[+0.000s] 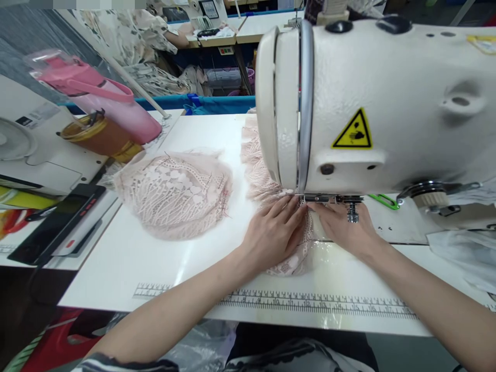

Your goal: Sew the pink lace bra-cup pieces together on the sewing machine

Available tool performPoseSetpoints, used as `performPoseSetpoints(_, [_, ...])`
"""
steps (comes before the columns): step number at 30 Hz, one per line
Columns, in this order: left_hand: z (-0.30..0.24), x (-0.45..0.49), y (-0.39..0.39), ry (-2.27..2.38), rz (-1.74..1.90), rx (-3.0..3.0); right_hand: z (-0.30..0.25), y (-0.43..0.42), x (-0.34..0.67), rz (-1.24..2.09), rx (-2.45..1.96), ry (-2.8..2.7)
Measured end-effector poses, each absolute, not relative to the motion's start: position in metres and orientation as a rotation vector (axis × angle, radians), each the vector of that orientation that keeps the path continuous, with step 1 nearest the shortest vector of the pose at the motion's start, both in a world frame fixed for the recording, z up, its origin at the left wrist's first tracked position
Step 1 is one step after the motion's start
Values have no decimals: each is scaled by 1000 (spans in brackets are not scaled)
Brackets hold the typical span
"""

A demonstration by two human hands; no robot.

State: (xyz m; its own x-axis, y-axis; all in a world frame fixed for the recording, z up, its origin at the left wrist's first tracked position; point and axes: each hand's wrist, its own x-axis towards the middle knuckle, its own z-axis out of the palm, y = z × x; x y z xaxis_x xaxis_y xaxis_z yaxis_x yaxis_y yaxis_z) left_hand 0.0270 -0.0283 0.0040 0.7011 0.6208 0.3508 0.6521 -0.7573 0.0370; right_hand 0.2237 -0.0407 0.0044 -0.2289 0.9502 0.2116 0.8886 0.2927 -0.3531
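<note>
Pale pink lace fabric lies under the head of a white sewing machine, with more of it bunched behind the needle area. My left hand rests flat on this lace, fingers stretched toward the presser foot area. On the right of the needle, my right hand has its fingertips near the lace edge; machine parts hide some of its fingers. A separate rounded piece of pink lace with loose threads lies on the table to the left.
A printed ruler runs along the front of the white table. At left stand a pink bottle, a brown cup and a black device. Green snips lie behind my right hand. Another person's arm shows at the back.
</note>
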Motion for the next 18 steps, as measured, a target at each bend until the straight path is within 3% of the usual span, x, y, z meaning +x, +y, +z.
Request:
performPoseSetpoints(4, [3,27,-27,-1040,-514,-2818,5,-41,223,-79,-1599,-2314])
performPoseSetpoints(9, [17,27,-29,-999,-545,-2796,-3,-39,226,-611,-1065,-2336])
performPoseSetpoints(18, [49,-6,-75,-248,-428,-2855,-3,-36,228,-479,-767,-2407])
